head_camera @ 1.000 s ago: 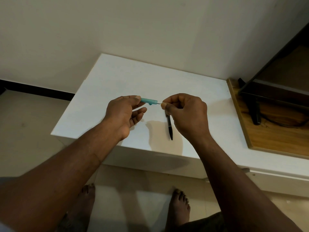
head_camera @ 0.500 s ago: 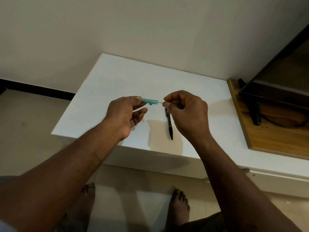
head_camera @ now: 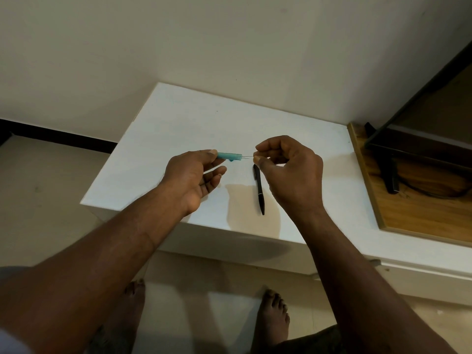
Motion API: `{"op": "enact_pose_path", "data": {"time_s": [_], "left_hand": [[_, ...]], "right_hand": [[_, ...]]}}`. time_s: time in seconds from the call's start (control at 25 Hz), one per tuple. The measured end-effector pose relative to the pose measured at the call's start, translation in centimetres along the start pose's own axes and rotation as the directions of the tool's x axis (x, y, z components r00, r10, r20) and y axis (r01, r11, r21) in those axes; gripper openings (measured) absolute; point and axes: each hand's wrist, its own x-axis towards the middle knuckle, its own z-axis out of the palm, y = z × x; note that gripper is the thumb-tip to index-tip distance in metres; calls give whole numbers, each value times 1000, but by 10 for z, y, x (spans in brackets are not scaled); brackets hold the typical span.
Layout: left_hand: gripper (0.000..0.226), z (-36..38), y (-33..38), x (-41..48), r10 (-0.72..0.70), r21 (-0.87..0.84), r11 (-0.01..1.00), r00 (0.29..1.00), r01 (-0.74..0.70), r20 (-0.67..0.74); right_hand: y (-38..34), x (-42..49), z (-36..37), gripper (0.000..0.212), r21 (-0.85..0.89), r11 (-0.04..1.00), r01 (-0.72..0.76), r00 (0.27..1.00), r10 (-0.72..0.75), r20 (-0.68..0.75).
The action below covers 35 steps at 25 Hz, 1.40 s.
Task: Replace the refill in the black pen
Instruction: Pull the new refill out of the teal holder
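A black pen lies on the white table, pointing towards me, just left of my right wrist. Above the table my left hand holds a teal pen barrel between thumb and forefinger, its open end facing right. A thin refill sticks out of that end. My right hand pinches the refill's outer end between thumb and forefinger. Most of the refill is hidden inside the barrel and behind my fingers.
A wooden board lies on the right part of the table, with a dark screen's stand and a cable on it. The wall runs behind the table. My bare feet stand on the tiled floor below the table's front edge.
My right hand has drawn away to the right, and more of the thin refill now shows between the teal barrel and my fingers. The left hand's lower fingers have spread a little.
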Motion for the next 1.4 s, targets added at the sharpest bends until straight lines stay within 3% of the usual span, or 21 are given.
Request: {"op": "enact_pose_path", "data": {"time_s": [0.44,0.64,1.04,1.4], "left_hand": [[14,-1,-1,2,-50,-62,997,999,51,16],[18,0,1,0,-29,-36,999,999,30,14],[22,8,-4,-7,-96,168,984,978,65,185],[34,7,-4,-8,-81,206,977,982,45,170]], "right_hand": [[-5,-2,-3,14,86,994,74,986,-60,-155],[-4,-1,-3,13,158,987,27,982,3,-190],[11,5,2,16,258,920,-294,948,315,-42],[11,4,6,12,260,902,-344,937,349,26]]}}
